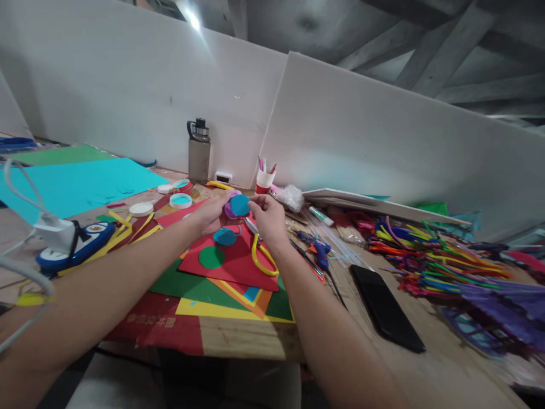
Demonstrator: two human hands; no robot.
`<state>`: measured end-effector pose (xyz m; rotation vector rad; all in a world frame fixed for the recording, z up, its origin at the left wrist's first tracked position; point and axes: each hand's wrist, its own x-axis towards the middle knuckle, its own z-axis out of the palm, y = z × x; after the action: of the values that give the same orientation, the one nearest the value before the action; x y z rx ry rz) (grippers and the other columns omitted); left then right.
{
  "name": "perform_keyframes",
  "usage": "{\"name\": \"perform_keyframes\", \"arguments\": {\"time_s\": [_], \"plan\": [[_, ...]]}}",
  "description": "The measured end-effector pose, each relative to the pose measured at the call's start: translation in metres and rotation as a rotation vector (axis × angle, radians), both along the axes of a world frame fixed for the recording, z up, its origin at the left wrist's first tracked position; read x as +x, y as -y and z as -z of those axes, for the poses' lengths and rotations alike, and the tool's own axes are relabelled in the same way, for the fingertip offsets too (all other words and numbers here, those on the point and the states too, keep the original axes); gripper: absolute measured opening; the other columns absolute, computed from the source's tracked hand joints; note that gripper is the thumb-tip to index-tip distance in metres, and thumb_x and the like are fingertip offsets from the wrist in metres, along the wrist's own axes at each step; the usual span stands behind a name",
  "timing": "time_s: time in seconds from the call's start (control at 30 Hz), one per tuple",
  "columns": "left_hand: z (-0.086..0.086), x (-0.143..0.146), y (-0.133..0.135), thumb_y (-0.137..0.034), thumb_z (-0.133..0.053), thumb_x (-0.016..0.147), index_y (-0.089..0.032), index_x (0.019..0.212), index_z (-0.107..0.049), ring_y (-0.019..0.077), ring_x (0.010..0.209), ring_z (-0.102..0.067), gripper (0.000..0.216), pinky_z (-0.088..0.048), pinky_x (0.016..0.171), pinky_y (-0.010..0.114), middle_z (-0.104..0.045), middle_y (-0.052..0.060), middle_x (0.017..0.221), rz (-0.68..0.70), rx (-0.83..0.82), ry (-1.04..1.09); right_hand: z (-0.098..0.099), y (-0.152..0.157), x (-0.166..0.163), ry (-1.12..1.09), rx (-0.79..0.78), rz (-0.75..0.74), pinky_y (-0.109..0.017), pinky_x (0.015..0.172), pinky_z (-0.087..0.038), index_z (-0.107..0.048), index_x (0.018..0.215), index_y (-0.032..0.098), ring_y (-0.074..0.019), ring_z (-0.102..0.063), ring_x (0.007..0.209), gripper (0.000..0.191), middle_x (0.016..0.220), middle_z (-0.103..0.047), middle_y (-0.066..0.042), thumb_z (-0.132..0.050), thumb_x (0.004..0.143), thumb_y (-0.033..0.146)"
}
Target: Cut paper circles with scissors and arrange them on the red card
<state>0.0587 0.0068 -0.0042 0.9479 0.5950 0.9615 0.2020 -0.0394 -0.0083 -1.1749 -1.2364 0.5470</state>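
My left hand [212, 215] is closed on a purple round piece [229, 211], held above the sheets of coloured paper. A blue paper disc [240, 205] overlaps the purple piece's front, its right edge pinched between the thumb and finger of my right hand [269, 220]. Whether the two pieces are joined I cannot tell. Below them, another blue disc [225, 237] and a green disc [212, 258] lie on the red sheet [238, 272]. Yellow-handled scissors [263, 264] rest beneath my right wrist, their blades mostly hidden.
On the right lie a glue gun [321, 253], a black phone [385, 307] and a heap of pipe cleaners [443, 250]. A bottle [199, 156] and a pen cup [264, 180] stand by the back board. White round lids [141, 209] and a blue power strip [76, 250] are at left.
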Motion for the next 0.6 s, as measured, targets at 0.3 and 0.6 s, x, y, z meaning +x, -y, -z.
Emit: {"name": "perform_keyframes", "arguments": {"time_s": [0.3, 0.6], "plan": [[-0.006, -0.031, -0.036, -0.013, -0.051, 0.087, -0.012, 0.082, -0.063, 0.0192, 0.074, -0.067, 0.014, -0.055, 0.072, 0.033, -0.069, 0.011, 0.079, -0.325, 0.151, -0.321, 0.003, -0.007, 0.004, -0.123, -0.159, -0.04, -0.024, 0.054, -0.04, -0.059, 0.078, 0.019, -0.0103, -0.046, 0.052, 0.011, 0.06, -0.053, 0.005, -0.055, 0.074, 0.029], [0.013, -0.05, -0.067, -0.014, -0.062, 0.075, -0.013, 0.105, -0.066, 0.029, 0.101, -0.064, 0.03, -0.049, 0.084, 0.036, -0.07, 0.015, 0.108, -0.572, 0.643, -1.239, 0.009, -0.005, 0.0, -0.051, -0.193, -0.113, -0.022, 0.05, -0.034, -0.059, 0.074, 0.019, -0.0084, -0.042, 0.049, 0.012, 0.054, -0.048, 0.007, -0.059, 0.072, 0.03]]}}
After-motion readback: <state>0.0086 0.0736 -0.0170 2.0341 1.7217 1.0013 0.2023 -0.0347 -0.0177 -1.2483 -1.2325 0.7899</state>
